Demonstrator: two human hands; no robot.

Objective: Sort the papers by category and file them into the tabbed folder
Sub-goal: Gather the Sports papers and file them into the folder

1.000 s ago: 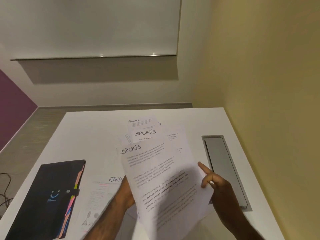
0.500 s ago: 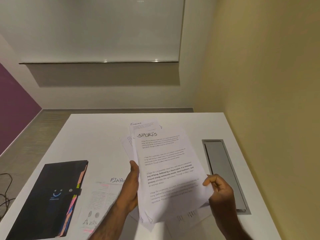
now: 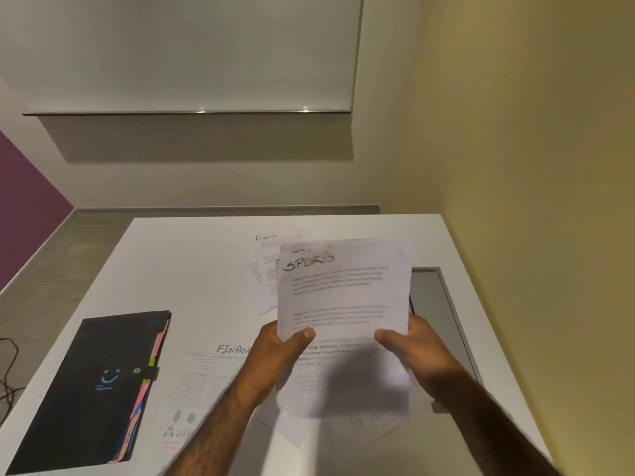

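Note:
I hold a small stack of white sheets headed SPORTS (image 3: 343, 297) upright above the table. My left hand (image 3: 278, 352) grips its left edge, thumb on the front. My right hand (image 3: 415, 352) grips the right edge the same way. A black tabbed folder (image 3: 86, 389) lies closed at the left, coloured tabs along its right side. A sheet headed FINANCE with a chart (image 3: 202, 389) lies flat between the folder and my left arm. More sheets, one headed FINANCE (image 3: 275, 249), are fanned out on the table behind the stack.
The white table (image 3: 178, 262) has a grey metal cable hatch (image 3: 436, 314) set in near its right edge. A yellow wall runs close along the right. Further sheets (image 3: 364, 431) lie under the held stack. Dark cables (image 3: 7, 379) trail on the floor at left.
My right hand moved from the lower right corner to grip the stack's right edge. The stack was squared up and raised more upright, and my left thumb came round to the front.

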